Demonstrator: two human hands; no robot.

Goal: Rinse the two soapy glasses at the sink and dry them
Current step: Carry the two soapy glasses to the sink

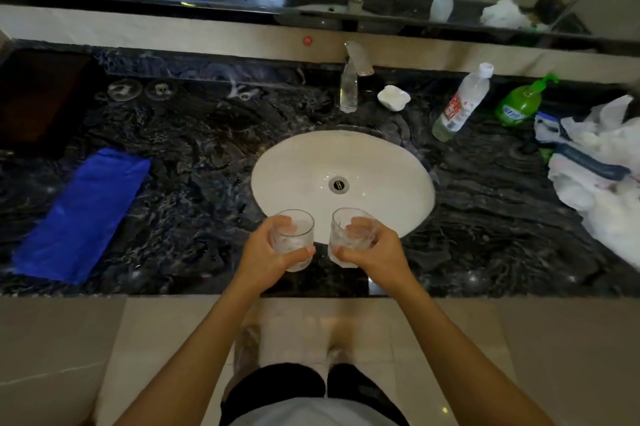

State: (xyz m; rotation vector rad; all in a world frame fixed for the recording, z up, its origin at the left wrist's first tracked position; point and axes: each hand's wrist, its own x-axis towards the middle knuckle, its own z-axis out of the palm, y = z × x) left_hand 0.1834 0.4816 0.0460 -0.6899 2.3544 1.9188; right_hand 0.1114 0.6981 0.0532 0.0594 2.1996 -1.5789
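Note:
My left hand (268, 254) grips one clear glass (294, 235) with white suds inside. A second soapy glass (349, 235) is gripped by my right hand (377, 254). Both glasses are upright, side by side, over the near rim of the white oval sink (381, 162). The chrome tap (349, 86) stands behind the basin, and no water shows running from it. A folded blue cloth (83, 214) lies on the dark marble counter to the left.
Right of the tap sit a white soap dish (393, 97), a clear plastic bottle (460, 103) and a green pump bottle (519, 105). White plastic bags (599, 162) are piled at the far right. A mirror runs along the back wall.

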